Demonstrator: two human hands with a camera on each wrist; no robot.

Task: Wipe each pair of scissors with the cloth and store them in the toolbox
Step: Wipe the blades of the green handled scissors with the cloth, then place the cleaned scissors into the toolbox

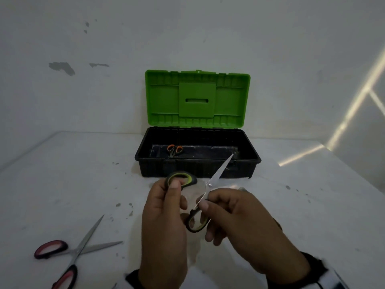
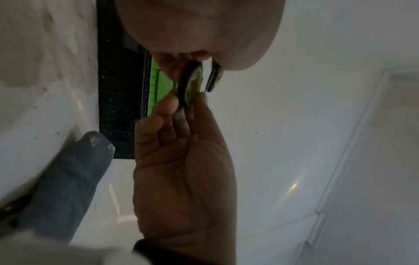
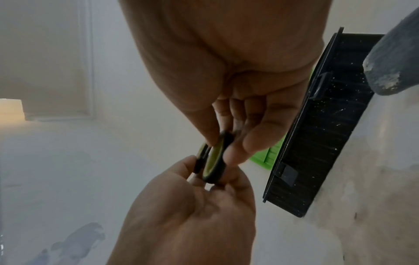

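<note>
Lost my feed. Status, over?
Both hands, left and right, grip green scissors, blades open. Orange scissors in toolbox. Red scissors waiting. Nothing blocking.

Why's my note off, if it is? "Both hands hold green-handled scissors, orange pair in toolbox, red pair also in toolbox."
One error: the red pair lies open on the table, not in the toolbox, per the head view. The rest stands.
</note>
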